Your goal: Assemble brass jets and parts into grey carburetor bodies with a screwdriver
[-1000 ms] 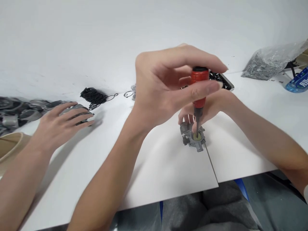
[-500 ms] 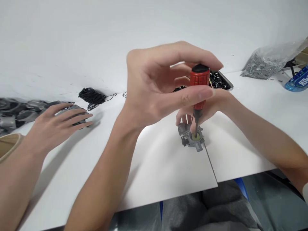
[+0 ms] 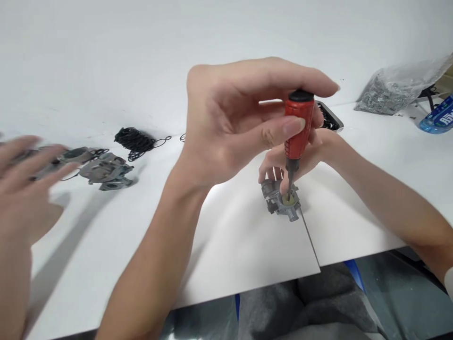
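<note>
My left hand is closed around the red handle of a screwdriver, index finger over its black cap. The screwdriver stands nearly upright, slightly tilted, with its tip inside the round opening of a small grey metal carburetor. A yellowish part shows in that opening around the tip. Behind the tool, my right hand grips the carburetor from its far side and steadies it on the white table; part of this hand is hidden by the left hand and the screwdriver.
A co-worker's blurred hand is at the left, beside more grey carburetors. Black rubber rings lie bundled near the wall. At the back right are a tray of small dark parts, a bag of metal pieces and a blue bottle.
My left hand's fingers have shifted on the screwdriver handle, whose top has leaned to the right. The co-worker's hand has left the carburetor at the left and moved further left.
</note>
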`<state>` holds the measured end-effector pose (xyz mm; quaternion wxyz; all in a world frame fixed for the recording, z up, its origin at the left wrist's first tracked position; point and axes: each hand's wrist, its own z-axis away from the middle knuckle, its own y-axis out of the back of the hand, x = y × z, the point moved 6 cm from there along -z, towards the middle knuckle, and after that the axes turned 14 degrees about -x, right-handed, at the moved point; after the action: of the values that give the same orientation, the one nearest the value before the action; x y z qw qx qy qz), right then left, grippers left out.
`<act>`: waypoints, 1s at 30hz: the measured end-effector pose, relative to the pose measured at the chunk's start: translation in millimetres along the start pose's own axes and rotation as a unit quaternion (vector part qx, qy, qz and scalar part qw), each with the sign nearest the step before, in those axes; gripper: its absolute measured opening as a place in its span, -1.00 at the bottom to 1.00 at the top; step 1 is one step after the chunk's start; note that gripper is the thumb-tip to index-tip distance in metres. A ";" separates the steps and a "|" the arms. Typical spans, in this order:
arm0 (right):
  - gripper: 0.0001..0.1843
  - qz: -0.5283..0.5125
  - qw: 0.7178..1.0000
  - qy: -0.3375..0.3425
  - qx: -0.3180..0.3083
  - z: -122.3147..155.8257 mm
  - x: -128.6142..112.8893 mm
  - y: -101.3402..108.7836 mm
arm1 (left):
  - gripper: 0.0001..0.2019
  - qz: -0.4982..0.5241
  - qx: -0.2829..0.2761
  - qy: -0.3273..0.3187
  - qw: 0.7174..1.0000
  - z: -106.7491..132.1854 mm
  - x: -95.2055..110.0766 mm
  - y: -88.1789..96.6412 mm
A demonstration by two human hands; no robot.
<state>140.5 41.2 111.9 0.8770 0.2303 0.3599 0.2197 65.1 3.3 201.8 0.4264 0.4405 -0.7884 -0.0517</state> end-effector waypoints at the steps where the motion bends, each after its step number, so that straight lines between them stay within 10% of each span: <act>1: -0.39 0.011 1.000 -0.005 -0.006 0.6 -1.9 -0.6 | -0.72 -0.028 0.002 -0.005 1.000 -0.1 2.6 0.1; 6: -0.41 0.028 0.999 -0.009 -0.014 2.4 -8.3 -1.7 | -0.74 -0.125 0.050 -0.030 0.990 -1.7 3.4 6.4; 12: -0.39 -0.012 1.000 -0.017 -0.015 -1.1 -2.3 -1.3 | -0.72 0.072 0.065 0.021 0.995 -2.0 -19.6 5.2; 30: -0.35 0.035 0.999 -0.023 -0.005 -2.8 0.0 -0.5 | -0.80 0.057 -0.046 0.013 0.997 -0.8 -1.7 -3.9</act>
<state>138.6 41.5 109.8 0.8781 0.2429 0.3302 0.2469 68.6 2.4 199.4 0.4586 0.3755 -0.8033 -0.0578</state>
